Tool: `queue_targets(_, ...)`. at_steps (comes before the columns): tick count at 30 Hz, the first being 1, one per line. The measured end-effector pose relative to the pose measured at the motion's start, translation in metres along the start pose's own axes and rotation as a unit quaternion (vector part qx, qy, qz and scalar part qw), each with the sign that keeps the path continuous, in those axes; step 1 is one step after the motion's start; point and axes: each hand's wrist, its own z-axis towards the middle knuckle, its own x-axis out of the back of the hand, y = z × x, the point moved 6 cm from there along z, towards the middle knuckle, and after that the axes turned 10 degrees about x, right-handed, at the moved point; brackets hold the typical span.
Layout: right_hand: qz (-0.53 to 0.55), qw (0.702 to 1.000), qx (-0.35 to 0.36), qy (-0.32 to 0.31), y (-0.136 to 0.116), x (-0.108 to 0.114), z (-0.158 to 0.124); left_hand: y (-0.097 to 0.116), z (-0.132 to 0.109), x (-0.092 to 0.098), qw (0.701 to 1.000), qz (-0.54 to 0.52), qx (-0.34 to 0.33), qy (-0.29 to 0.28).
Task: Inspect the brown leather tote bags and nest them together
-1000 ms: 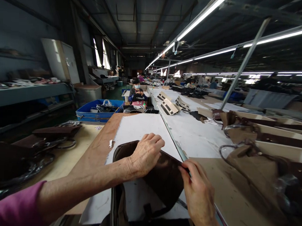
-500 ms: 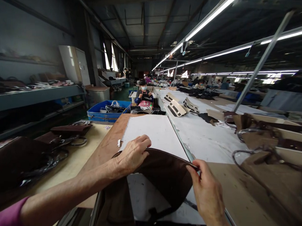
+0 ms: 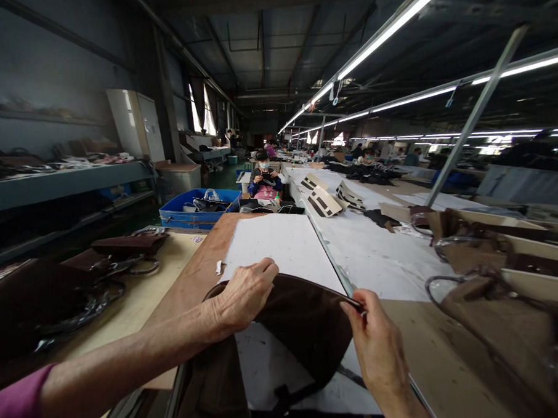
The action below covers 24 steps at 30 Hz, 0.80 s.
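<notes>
A dark brown piece of a bag [image 3: 302,321] is lifted in an arch over the white sheet [image 3: 277,240] on the bench. At its upper edge, left of centre, my left hand [image 3: 247,294] is closed with the fingers curled over the rim. Pinched between thumb and fingers of my right hand [image 3: 379,343] is the right end of that same dark-trimmed edge. A dark strap [image 3: 298,396] hangs below the panel. More brown material drops toward me under my left wrist; its lower part runs out of view.
Brown bags with handles [image 3: 500,323] stand on the right, others [image 3: 115,251] lie on the left table. A blue bin [image 3: 198,208] and a seated co-worker [image 3: 265,181] are ahead. Cut pieces [image 3: 323,198] lie on the long table, near a slanting metal post [image 3: 477,119].
Both hands keep their hold on the brown edge. My right hand has shifted slightly left, and the view has turned a little. The co-worker's hands have risen slightly.
</notes>
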Motion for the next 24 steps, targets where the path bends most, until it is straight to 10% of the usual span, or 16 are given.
queue_targets(24,-0.015,1.0,0.009,-0.012,-0.0044,0.0004,0.0036,-0.005,0.0042,-0.0056,0.994,-0.102,0.005,0.046)
